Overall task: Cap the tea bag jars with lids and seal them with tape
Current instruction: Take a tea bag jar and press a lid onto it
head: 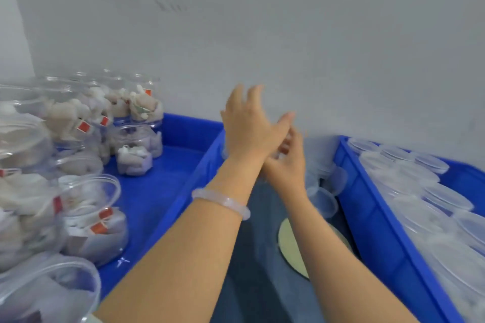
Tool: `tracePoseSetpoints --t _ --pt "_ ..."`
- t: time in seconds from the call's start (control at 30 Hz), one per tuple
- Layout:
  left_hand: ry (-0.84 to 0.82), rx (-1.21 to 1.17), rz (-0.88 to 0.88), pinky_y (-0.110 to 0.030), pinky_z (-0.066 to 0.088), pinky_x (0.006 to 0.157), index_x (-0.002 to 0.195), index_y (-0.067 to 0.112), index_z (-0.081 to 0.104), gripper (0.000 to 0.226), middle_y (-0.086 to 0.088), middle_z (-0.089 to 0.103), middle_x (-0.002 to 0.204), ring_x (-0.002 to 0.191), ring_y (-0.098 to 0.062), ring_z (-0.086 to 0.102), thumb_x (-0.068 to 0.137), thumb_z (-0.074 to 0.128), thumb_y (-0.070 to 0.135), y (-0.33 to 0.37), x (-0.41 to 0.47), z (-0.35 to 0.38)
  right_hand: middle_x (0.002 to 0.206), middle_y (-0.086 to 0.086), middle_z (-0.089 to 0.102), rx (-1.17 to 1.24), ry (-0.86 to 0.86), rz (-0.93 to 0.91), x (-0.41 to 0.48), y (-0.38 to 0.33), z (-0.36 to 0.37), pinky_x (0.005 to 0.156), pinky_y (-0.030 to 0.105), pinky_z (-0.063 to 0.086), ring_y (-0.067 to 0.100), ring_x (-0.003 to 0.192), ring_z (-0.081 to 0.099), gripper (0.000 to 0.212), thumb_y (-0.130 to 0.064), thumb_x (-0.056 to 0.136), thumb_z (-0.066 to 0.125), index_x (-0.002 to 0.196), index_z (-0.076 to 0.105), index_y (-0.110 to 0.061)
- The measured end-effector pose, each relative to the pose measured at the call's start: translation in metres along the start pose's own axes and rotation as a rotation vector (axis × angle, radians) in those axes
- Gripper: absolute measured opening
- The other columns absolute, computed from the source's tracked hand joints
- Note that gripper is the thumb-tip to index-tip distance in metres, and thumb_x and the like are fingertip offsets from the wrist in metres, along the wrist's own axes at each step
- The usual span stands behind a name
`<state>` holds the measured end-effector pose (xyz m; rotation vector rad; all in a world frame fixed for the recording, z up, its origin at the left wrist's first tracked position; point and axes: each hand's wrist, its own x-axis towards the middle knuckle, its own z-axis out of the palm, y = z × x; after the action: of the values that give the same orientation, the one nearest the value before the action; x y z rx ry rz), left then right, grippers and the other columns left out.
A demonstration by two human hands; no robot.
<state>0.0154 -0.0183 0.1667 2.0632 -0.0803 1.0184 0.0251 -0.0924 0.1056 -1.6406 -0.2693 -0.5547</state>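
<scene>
Clear plastic jars (89,217): tea bags inside, uncapped, in blue crate (162,191) left of the left hand; far ones upright, near ones tipped, mouths slanting up toward the hands.
Lids (409,173): clear, lying flat in second crate (367,217) right of the right hand.
Left hand (249,126): raised, fingers spread wide, holding nothing.
Right hand (287,168): touching the left wrist, fingers curled; blurred, so any hold cannot be told.

Motion blurs the left hand (249,126) and right hand (287,165); what they hold, if anything, is unclear. Near-left jars (47,288) run off the edge.
</scene>
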Motion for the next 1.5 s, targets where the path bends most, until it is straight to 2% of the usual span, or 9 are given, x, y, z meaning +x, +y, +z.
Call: tracePoseSetpoints --t 0.2,0.27,0.33,0.5,0.7,0.83,1.0,1.2,1.5 --pt "-0.036 -0.226 -0.43 -0.024 0.041 0.086 0.122 0.021 0.057 0.048 0.006 0.063 0.111 0.109 -0.013 0.057 0.079 0.074 0.033 -0.067 -0.071 0.031 0.11 -0.001 0.065 -0.02 -0.525 0.297 -0.028 0.063 -0.049 0.087 0.022 0.05 0.013 0.104 0.062 0.044 -0.022 0.075 0.079 0.115 0.06 -0.024" --pt "0.011 -0.335 -0.464 -0.018 0.041 0.08 0.109 0.025 0.06 0.027 0.015 0.062 0.1 0.105 -0.01 0.06 0.084 0.069 0.029 -0.084 -0.077 0.028 0.117 -0.001 0.064 -0.195 -0.356 0.282 -0.01 0.079 -0.062 0.087 0.019 0.048 0.014 0.109 0.058 0.022 -0.027 0.083 0.07 0.104 0.065 -0.027" --pt "-0.008 -0.507 -0.472 -0.014 0.045 0.079 0.109 0.023 0.061 0.019 0.014 0.065 0.104 0.105 -0.008 0.061 0.09 0.062 0.024 -0.092 -0.083 0.028 0.132 0.007 0.053 -0.617 -0.026 0.28 0.013 0.097 -0.073 0.097 0.034 0.044 0.022 0.12 0.048 0.042 -0.047 0.085 0.061 0.119 0.06 -0.022" --pt "0.014 -0.642 -0.429 -0.026 0.049 0.091 0.105 0.017 0.066 0.023 0.005 0.071 0.101 0.101 -0.008 0.064 0.1 0.044 0.017 -0.097 -0.092 0.034 0.142 0.013 0.039 -1.278 -0.162 0.429 0.026 0.14 -0.081 0.105 0.046 0.03 0.036 0.129 0.034 0.082 -0.072 0.077 0.054 0.133 0.035 -0.015" --pt "0.045 -0.714 -0.487 -0.028 0.048 0.089 0.096 0.025 0.069 0.048 0.006 0.073 0.093 0.099 -0.009 0.066 0.085 0.028 0.049 -0.11 -0.106 0.046 0.129 0.009 0.048 -0.743 0.125 0.212 0.025 0.106 -0.066 0.096 0.04 0.037 0.027 0.12 0.042 0.068 -0.062 0.07 0.07 0.121 0.05 -0.021" --pt "0.042 -0.766 -0.517 -0.017 0.049 0.078 0.092 0.027 0.07 0.055 0.009 0.074 0.092 0.094 -0.004 0.067 0.084 0.03 0.063 -0.112 -0.111 0.046 0.108 -0.029 0.059 -0.153 -0.345 0.049 0.003 0.038 -0.029 0.078 0.003 0.041 -0.015 0.1 0.053 0.052 -0.067 0.057 0.067 0.106 0.061 -0.05" --pt "0.097 -0.682 -0.454 -0.003 0.043 0.062 0.077 0.054 0.068 0.057 0.028 0.069 0.078 0.075 0.013 0.063 0.106 0.026 0.028 -0.103 -0.112 0.039 0.101 -0.034 0.045 -0.527 -0.547 -0.194 -0.023 0.027 -0.002 0.08 0.009 0.035 -0.008 0.102 0.048 0.051 -0.062 0.065 0.068 0.114 0.064 -0.046" --pt "0.117 -0.678 -0.416 -0.009 0.044 0.059 0.067 0.043 0.069 0.054 0.018 0.069 0.069 0.065 0.005 0.062 0.095 0.026 0.029 -0.108 -0.11 0.041 0.103 -0.029 0.046 -0.564 -0.746 -0.128 -0.006 0.023 -0.009 0.091 0.022 0.041 -0.005 0.103 0.05 0.045 -0.045 0.068 0.077 0.111 0.066 -0.046" --pt "0.146 -0.727 -0.475 -0.012 0.042 0.052 0.055 0.024 0.061 0.061 0.014 0.06 0.051 0.05 0.005 0.052 0.106 0.028 0.013 -0.116 -0.114 0.049 0.123 -0.013 0.05 -0.737 -0.345 -0.168 -0.038 0.027 0.009 0.088 0.027 0.041 0.008 0.116 0.043 0.052 -0.067 0.075 0.059 0.121 0.061 -0.043"
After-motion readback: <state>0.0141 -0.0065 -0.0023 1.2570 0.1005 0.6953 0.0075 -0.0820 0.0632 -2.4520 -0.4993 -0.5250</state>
